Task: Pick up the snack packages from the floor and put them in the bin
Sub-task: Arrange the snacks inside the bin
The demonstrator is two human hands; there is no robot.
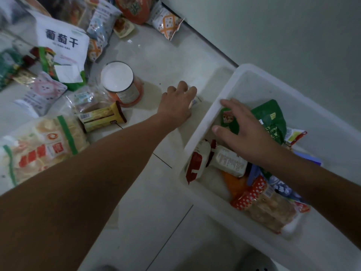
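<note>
A white plastic bin [207,122] stands on the floor at the right, holding several snack packages, among them a green bag [271,120] and a red-and-white packet [197,163]. My right hand [242,130] hovers over the bin with fingers spread, above a small green packet [227,119]; it grips nothing. My left hand [178,104] reaches down to the floor just left of the bin and its fingers curl over a small pale packet [196,100], mostly hidden under the hand. More snack packages lie on the floor at the left.
On the floor at left lie a white raisin bag [62,40], a round orange canister [121,83], a yellow-brown bar pack [101,118] and a large cracker bag [43,147]. A wall runs along the upper right. Pale floor tiles fill the foreground.
</note>
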